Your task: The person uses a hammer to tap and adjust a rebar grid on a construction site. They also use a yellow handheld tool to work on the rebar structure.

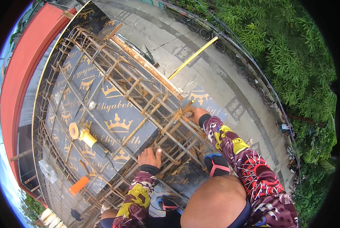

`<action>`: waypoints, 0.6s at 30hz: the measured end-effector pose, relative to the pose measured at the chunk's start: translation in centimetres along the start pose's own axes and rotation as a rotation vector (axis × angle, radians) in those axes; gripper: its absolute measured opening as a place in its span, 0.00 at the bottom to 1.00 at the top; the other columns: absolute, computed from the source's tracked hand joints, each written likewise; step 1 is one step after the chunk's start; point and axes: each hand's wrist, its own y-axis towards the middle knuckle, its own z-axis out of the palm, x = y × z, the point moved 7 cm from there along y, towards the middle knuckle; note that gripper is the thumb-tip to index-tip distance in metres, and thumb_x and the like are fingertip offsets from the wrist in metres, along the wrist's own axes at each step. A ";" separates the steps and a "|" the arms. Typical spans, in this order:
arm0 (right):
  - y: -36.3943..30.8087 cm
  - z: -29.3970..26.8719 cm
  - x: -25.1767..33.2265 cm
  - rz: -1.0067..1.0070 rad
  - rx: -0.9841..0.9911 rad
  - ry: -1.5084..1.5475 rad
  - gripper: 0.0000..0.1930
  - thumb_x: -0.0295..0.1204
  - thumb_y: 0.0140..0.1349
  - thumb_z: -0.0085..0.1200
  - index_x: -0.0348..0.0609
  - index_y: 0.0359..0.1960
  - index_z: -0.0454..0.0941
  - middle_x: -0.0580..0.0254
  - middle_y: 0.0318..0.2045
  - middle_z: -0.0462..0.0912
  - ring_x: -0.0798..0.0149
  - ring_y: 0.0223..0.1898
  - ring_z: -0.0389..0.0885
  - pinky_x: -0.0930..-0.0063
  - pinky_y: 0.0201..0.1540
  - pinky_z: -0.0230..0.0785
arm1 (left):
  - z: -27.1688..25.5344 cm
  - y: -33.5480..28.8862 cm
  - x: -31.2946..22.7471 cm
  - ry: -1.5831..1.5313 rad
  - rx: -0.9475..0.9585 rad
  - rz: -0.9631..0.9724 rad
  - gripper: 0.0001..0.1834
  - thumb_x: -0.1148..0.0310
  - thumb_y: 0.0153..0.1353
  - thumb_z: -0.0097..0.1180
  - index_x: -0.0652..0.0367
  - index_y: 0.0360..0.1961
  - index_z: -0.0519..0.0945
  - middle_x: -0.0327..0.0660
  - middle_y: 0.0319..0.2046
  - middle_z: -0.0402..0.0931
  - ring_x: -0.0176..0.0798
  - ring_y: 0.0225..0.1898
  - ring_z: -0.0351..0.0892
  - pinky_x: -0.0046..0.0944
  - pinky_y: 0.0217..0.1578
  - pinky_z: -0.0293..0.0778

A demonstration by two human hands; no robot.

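Grey concrete ground (pixel 211 72): spread beyond right fingers and apparently well below; likely landing place for anything knocked over the edge.
Rust-brown cage of ribbed steel bars and bent ties (pixel 151 91): running from right fingers away to far left, with more bars just beside left fingers; near corner right at right fingers. Could scrape or pinch skin, owing to bare hands, rough rust and jutting ends.
Dark flat panel with gold crown print (pixel 118 124): beyond and left of left fingers, behind the bars.
Yellow-and-black angle grinder with tan disc (pixel 87 137): left of left fingers, well apart from both hands; could slide or tip if jolted through the bars.
Left hand (pixel 149 157): fingers released, loosely extended among bars, nothing seen in grasp; could slip for want of firm hold.
Right hand (pixel 195 115): fingers curled at cage corner; cannot tell whether clenched, tips partly hidden.
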 end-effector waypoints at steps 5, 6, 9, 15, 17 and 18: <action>0.2 0.0 1.4 -0.055 0.033 -0.002 0.21 0.51 0.61 0.56 0.59 0.52 0.81 0.54 0.39 0.87 0.48 0.44 0.84 0.54 0.49 0.76 | -0.4 0.1 -0.4 0.083 -0.033 0.044 0.27 0.43 0.68 0.45 0.61 0.40 0.76 0.50 0.34 0.76 0.56 0.38 0.77 0.56 0.40 0.68; 0.4 0.2 1.4 -0.067 0.066 -0.008 0.22 0.53 0.62 0.55 0.60 0.53 0.81 0.53 0.42 0.86 0.46 0.46 0.83 0.53 0.51 0.75 | -0.5 0.2 -0.5 0.084 -0.033 0.045 0.28 0.42 0.68 0.45 0.61 0.40 0.75 0.49 0.34 0.75 0.56 0.37 0.77 0.55 0.40 0.68; 1.1 0.3 1.2 -0.100 0.067 -0.019 0.19 0.50 0.62 0.54 0.61 0.51 0.82 0.51 0.40 0.86 0.46 0.44 0.83 0.53 0.49 0.76 | 0.0 0.6 -0.5 0.088 -0.025 0.068 0.29 0.41 0.68 0.43 0.60 0.38 0.74 0.49 0.32 0.74 0.56 0.36 0.76 0.55 0.39 0.67; 1.7 0.7 0.9 -0.167 0.059 -0.067 0.15 0.46 0.58 0.57 0.57 0.44 0.84 0.51 0.35 0.86 0.45 0.41 0.83 0.54 0.45 0.76 | -0.2 0.2 -0.3 0.086 -0.053 0.090 0.28 0.40 0.68 0.43 0.59 0.39 0.74 0.48 0.31 0.75 0.56 0.35 0.77 0.55 0.38 0.68; 1.7 0.8 1.1 -0.174 0.079 -0.095 0.15 0.46 0.58 0.57 0.57 0.43 0.84 0.51 0.34 0.86 0.44 0.40 0.83 0.53 0.44 0.76 | -0.2 0.1 -0.2 0.095 -0.058 0.086 0.29 0.39 0.68 0.43 0.58 0.38 0.74 0.47 0.31 0.75 0.55 0.35 0.77 0.54 0.38 0.68; 1.6 0.6 1.3 -0.175 0.072 -0.101 0.15 0.46 0.58 0.57 0.57 0.43 0.84 0.51 0.34 0.86 0.44 0.39 0.83 0.53 0.43 0.76 | -0.2 0.1 -0.2 0.096 -0.066 0.087 0.29 0.39 0.68 0.43 0.58 0.38 0.74 0.47 0.31 0.75 0.55 0.35 0.77 0.54 0.37 0.68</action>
